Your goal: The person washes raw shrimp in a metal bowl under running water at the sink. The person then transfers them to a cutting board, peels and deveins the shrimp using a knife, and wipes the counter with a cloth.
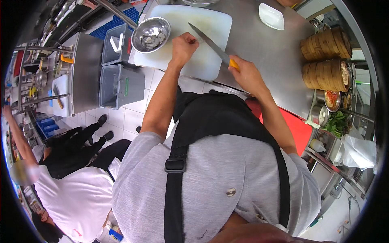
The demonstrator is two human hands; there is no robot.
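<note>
My right hand (pixel 245 73) grips the yellow handle of a long kitchen knife (pixel 212 45). Its blade slants up and left over the white cutting board (pixel 214 20). Just left of the blade, my left hand (pixel 185 47) is closed above the board, fingers curled and pinched. A small pale bit shows at its fingertips, too small to name. Beside that hand a steel bowl (pixel 135 45) rests at the board's left edge, holding several grey pieces that look like raw shrimp (pixel 153 39).
A white dish (pixel 271 17) lies on the steel counter (pixel 267 52). Bamboo steamers (pixel 326 75) and bowls of food line the right side. Grey bins (pixel 121 86) stand left of the board. Co-workers (pixel 77 198) in white tops are at the lower left.
</note>
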